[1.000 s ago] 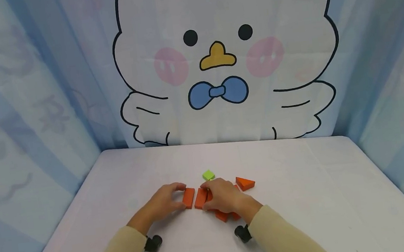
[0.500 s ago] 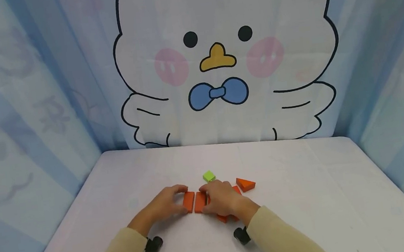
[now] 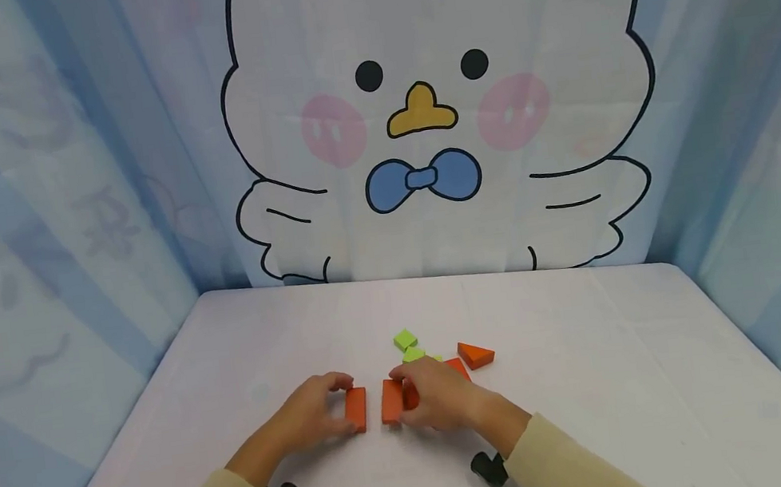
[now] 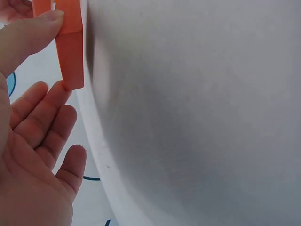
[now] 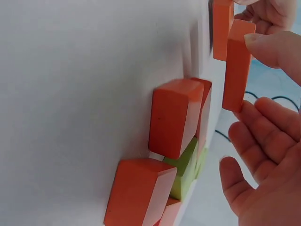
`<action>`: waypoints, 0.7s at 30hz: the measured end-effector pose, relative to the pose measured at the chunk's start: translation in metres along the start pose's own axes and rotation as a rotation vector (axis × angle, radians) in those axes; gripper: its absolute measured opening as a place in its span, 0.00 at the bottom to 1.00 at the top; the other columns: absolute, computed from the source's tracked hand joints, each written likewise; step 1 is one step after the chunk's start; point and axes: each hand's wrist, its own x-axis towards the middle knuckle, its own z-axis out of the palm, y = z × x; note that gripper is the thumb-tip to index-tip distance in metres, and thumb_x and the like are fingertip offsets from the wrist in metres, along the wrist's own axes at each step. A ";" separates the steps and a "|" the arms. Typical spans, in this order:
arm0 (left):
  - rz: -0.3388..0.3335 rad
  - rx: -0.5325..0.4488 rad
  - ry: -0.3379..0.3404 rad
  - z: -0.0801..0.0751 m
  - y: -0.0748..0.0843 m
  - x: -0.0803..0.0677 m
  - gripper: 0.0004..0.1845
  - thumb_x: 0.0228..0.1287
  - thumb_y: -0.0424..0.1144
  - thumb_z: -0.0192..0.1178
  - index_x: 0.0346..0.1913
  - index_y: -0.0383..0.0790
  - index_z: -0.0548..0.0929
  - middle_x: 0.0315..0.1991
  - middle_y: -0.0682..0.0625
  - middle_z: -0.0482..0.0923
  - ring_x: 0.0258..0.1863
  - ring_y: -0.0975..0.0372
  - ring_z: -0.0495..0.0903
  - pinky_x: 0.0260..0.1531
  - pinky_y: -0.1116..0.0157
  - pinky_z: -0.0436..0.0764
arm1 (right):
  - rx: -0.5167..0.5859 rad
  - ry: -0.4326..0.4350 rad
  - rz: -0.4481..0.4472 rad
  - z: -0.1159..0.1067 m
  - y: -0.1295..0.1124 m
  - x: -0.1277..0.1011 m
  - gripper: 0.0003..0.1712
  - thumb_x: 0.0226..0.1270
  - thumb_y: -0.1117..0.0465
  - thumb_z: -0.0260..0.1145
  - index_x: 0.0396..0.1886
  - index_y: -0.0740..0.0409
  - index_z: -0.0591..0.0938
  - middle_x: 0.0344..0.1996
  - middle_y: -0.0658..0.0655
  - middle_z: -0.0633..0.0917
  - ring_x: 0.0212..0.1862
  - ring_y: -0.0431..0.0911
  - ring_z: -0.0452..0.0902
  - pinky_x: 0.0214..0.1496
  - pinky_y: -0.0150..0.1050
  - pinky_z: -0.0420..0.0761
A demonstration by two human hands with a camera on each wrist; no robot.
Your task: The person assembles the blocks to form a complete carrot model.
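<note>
In the head view my left hand pinches an orange rectangular block by its two ends, thumb at the near end. My right hand grips a similar orange block the same way, a narrow gap separating the two. The left wrist view has the thumb on one end of the left block and a fingertip at the other, the remaining fingers extended. From the right wrist, the right-hand block also sits between thumb and fingertip, near the left one.
Several orange and green blocks lie under and beyond the right hand, among them a green block and an orange triangular block. The right wrist view shows orange blocks close beside green ones. A patterned curtain hangs behind the table.
Both hands have drawn toward the person with their blocks. The blocks came close together, then moved apart, the left one going left. More green blocks show beyond the right hand.
</note>
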 end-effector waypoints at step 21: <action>0.012 -0.050 -0.093 0.002 -0.004 -0.044 0.34 0.46 0.41 0.81 0.58 0.40 0.79 0.52 0.51 0.78 0.56 0.51 0.75 0.59 0.44 0.72 | -0.175 -0.052 -0.095 0.032 -0.025 -0.025 0.32 0.62 0.46 0.73 0.63 0.53 0.79 0.54 0.46 0.82 0.57 0.44 0.75 0.62 0.43 0.75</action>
